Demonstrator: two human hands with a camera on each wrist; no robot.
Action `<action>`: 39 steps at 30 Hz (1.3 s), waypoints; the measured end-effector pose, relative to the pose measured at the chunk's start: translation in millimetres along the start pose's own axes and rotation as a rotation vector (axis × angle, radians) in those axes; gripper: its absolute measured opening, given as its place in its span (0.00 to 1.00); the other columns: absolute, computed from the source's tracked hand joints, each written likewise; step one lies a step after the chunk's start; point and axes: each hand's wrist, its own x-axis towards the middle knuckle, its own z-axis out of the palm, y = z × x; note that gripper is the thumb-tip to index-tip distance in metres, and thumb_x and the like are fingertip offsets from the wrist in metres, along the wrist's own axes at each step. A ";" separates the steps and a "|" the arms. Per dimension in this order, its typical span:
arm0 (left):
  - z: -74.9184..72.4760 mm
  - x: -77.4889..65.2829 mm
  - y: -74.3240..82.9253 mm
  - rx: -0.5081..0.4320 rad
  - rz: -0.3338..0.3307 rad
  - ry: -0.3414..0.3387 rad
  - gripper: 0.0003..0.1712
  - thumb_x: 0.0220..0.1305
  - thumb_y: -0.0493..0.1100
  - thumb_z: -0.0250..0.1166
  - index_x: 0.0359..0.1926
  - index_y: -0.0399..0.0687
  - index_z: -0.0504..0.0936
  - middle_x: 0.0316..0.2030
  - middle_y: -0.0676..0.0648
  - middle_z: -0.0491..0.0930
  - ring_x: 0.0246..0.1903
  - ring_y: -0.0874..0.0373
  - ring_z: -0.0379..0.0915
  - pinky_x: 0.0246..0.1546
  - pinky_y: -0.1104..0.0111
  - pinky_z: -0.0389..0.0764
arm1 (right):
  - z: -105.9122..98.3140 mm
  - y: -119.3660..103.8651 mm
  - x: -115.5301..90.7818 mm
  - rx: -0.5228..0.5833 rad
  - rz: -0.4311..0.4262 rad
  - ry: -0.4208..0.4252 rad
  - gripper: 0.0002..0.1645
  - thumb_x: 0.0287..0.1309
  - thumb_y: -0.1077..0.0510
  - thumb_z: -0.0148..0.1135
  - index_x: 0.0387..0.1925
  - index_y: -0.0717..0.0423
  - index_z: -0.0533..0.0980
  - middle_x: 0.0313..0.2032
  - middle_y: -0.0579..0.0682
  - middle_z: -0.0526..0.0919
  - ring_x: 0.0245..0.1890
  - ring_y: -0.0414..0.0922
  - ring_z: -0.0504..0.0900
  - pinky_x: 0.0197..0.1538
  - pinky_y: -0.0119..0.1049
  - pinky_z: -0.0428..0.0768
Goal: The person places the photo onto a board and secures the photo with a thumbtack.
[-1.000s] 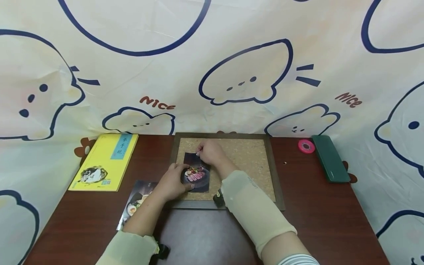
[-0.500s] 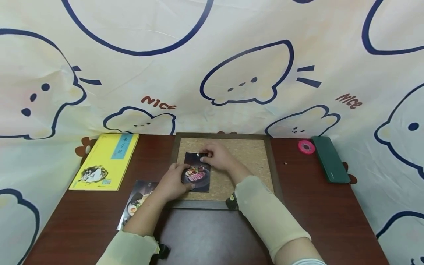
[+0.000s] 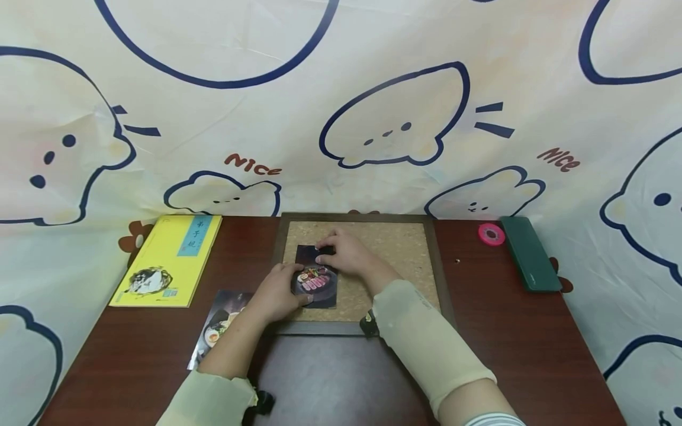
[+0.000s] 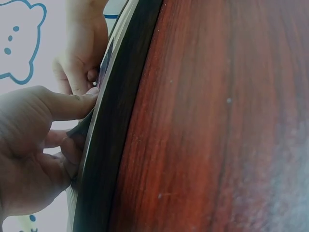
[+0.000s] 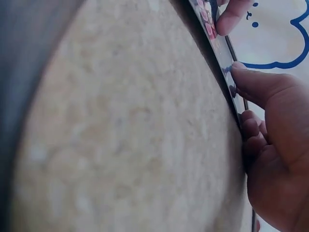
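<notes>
A dark photo card (image 3: 315, 296) printed with a plate of sliced meat lies on the framed corkboard (image 3: 394, 266). My left hand (image 3: 277, 293) rests on its left side, thumb near the lower edge and fingertips at mid-height. At the card's top, my right hand (image 3: 348, 254) reaches in from the right, index fingertip at the top edge and thumb on the card below, spread apart. A tiny pale pin head (image 4: 95, 83) shows beside the right fingers in the left wrist view. In the right wrist view, the right thumb (image 5: 256, 82) lies along the card.
A second food photo (image 3: 218, 325) lies partly under the left forearm. A yellow book (image 3: 165, 260) is at the left; a pink round case (image 3: 491, 234) and a green box (image 3: 530, 254) stand at the right. A tiny bit (image 3: 457, 261) lies on the brown table (image 3: 506, 343).
My right hand went from pinching the small pin at the card's top to spread fingers, the index now over the pin's spot. The left hand and card have stayed in place.
</notes>
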 end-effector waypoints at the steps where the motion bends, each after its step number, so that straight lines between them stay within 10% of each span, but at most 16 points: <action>1: -0.1 -0.3 0.2 0.000 0.000 0.000 0.45 0.55 0.50 0.81 0.70 0.43 0.74 0.59 0.36 0.75 0.56 0.42 0.74 0.57 0.45 0.76 | -1.1 -1.4 0.8 -0.008 0.002 -0.007 0.25 0.66 0.40 0.69 0.61 0.43 0.83 0.53 0.47 0.75 0.52 0.45 0.74 0.57 0.43 0.75; 14: -1.3 -2.1 1.9 0.006 0.013 -0.005 0.44 0.56 0.50 0.80 0.69 0.40 0.74 0.62 0.34 0.76 0.60 0.40 0.73 0.61 0.44 0.73 | -9.6 -10.5 2.1 -0.070 0.007 -0.087 0.30 0.64 0.41 0.72 0.65 0.43 0.80 0.58 0.52 0.75 0.58 0.49 0.75 0.64 0.47 0.74; 39: -5.0 -18.4 3.1 0.019 0.011 0.018 0.45 0.55 0.50 0.80 0.71 0.42 0.74 0.50 0.38 0.76 0.47 0.47 0.76 0.50 0.48 0.79 | -11.4 8.9 -60.0 0.160 -0.017 0.072 0.29 0.63 0.50 0.73 0.64 0.51 0.78 0.58 0.49 0.76 0.56 0.47 0.77 0.62 0.45 0.76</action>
